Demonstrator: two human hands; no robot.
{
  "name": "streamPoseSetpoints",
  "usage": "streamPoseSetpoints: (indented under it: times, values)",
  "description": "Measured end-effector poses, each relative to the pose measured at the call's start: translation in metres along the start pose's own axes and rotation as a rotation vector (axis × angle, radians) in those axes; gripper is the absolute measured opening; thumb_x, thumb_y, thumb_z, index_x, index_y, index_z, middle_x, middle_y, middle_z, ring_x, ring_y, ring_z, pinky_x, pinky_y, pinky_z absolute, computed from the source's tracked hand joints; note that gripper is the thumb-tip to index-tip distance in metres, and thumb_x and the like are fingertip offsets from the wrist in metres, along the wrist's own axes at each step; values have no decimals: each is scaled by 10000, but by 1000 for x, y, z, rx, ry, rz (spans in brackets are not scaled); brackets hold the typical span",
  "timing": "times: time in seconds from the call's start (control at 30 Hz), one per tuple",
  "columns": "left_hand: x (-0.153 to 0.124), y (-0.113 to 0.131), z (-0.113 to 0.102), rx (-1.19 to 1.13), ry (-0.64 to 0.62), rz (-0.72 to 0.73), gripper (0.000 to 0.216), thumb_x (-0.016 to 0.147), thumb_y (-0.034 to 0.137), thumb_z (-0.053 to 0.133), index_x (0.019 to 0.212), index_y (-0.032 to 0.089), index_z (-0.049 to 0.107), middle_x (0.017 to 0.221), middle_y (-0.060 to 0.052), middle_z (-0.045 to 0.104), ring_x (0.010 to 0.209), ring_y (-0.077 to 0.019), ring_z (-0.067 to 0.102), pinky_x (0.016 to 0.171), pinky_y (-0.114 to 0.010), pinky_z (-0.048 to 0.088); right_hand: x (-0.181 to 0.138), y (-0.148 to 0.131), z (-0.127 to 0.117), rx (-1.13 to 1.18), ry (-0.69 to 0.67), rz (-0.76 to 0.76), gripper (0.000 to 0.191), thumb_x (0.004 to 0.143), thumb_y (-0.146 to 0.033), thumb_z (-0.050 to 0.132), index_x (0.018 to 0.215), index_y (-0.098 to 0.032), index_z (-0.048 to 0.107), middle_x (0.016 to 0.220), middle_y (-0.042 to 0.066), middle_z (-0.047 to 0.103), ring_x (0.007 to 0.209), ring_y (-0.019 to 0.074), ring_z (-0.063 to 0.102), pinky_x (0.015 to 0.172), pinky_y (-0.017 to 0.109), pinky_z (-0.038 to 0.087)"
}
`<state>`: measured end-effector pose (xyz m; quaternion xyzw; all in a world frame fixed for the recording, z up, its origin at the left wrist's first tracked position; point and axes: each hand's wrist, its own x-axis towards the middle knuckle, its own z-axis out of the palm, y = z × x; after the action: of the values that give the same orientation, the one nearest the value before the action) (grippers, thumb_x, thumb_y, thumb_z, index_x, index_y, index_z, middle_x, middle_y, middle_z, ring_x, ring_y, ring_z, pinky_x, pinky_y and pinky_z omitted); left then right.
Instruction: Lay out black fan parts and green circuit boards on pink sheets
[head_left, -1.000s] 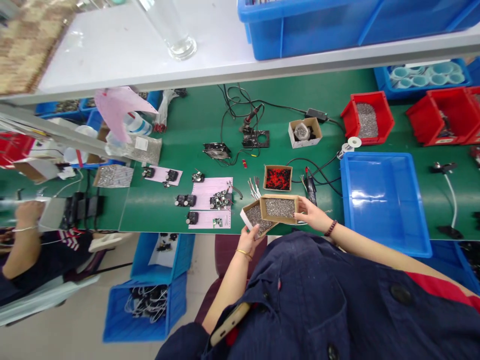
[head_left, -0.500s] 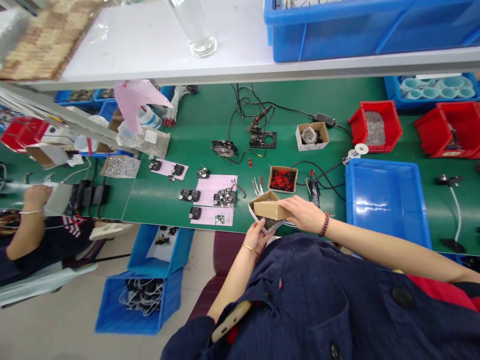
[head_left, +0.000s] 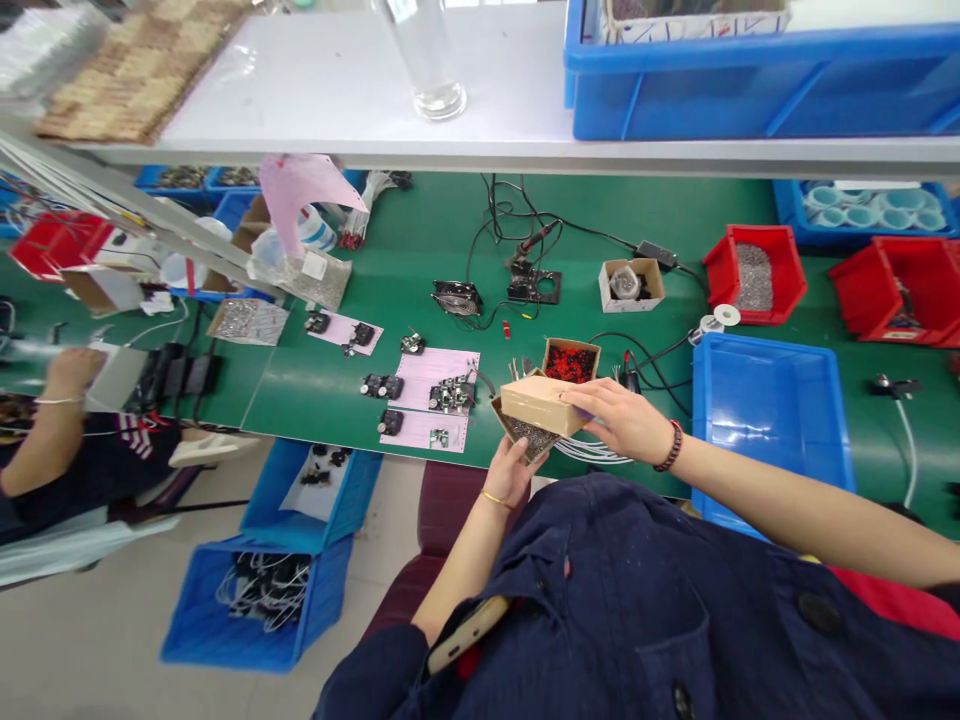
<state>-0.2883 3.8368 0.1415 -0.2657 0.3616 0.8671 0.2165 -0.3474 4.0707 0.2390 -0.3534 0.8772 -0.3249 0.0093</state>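
Observation:
My left hand [head_left: 510,471] grips the near corner of a small cardboard box [head_left: 531,437] filled with tiny dark metal parts. Above it, my right hand [head_left: 626,420] holds a second cardboard box [head_left: 541,402], tilted over the first one; its inside is hidden from me. Just behind them sits a cardboard tray [head_left: 571,362] of red and black small parts. White cables [head_left: 592,452] lie under my right hand. To the left, small black assemblies and circuit boards [head_left: 452,395] rest on pink sheets [head_left: 420,365].
A blue bin [head_left: 772,420] stands to the right, with red bins [head_left: 756,275] behind it. A soldering iron stand [head_left: 534,285] and a small fan [head_left: 456,297] are at the back. A shelf [head_left: 510,130] overhangs the bench. A co-worker's arm [head_left: 52,420] is at far left.
My right hand has lifted and tipped the upper box up out of the lower one, showing more of the metal parts. The camera view has shifted slightly.

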Motion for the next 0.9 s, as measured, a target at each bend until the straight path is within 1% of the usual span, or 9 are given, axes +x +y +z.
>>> streamPoseSetpoints:
  times: [0.13,0.2,0.33,0.43,0.47,0.6,0.73,0.8,0.9]
  values:
    - [-5,4,9,1,-24,51,436,706,275,792,1084,236,577,1160,-35,671,1075,-228,636,989,-439,495,-4,2,-4,72,76,18,465,925,-204,528,1388,-248,511,1308,101,581,1195,286,516,1043,525,445]
    - [-6,7,13,11,-22,62,431,716,269,774,1097,242,574,1187,-36,664,1123,-236,619,1020,-452,473,-7,5,-8,135,127,60,456,919,-251,562,1373,-240,519,1304,114,581,1202,300,519,1058,543,425]
    - [-7,8,14,-2,-60,95,440,701,243,772,1096,247,577,1198,-32,668,1151,-240,606,1033,-460,470,-14,12,-12,337,299,284,585,875,-363,653,1411,-234,455,1370,117,525,1251,298,503,1096,508,410]
    - [-6,7,14,-3,-76,97,439,694,238,778,1086,240,582,1191,-34,674,1148,-243,608,1031,-465,475,-22,13,-12,486,403,392,659,847,-408,685,1428,-238,426,1399,111,492,1275,281,491,1083,462,440]
    - [-5,6,14,6,-68,91,431,699,242,775,1084,237,582,1186,-37,675,1147,-244,608,1032,-468,473,-25,13,-12,500,405,409,659,834,-414,697,1414,-233,442,1395,113,495,1279,283,487,1085,462,439]
    - [-4,4,16,17,-49,40,435,689,252,787,1069,232,577,1156,-44,680,1109,-248,627,1007,-474,486,-32,9,-8,554,313,468,674,735,-427,788,1321,-226,523,1369,115,526,1265,305,496,1111,493,405]
    - [-2,3,13,13,-69,27,437,673,277,813,1050,225,599,1116,-36,691,1036,-232,652,943,-435,533,-32,10,-5,919,464,634,746,729,-488,790,1351,-237,461,1328,124,563,1215,290,543,1012,461,491]
    - [-2,3,11,24,-68,29,423,678,288,811,1044,225,607,1101,-30,695,1017,-223,656,927,-417,544,-32,11,-6,1079,490,709,712,713,-496,801,1302,-242,492,1272,114,606,1179,287,571,954,443,526]
    - [-1,6,9,57,-66,25,411,696,297,796,1055,234,605,1125,-30,690,1043,-226,650,947,-416,535,-33,12,-8,1212,505,790,678,673,-452,829,1245,-246,529,1225,92,639,1118,281,611,871,415,564]
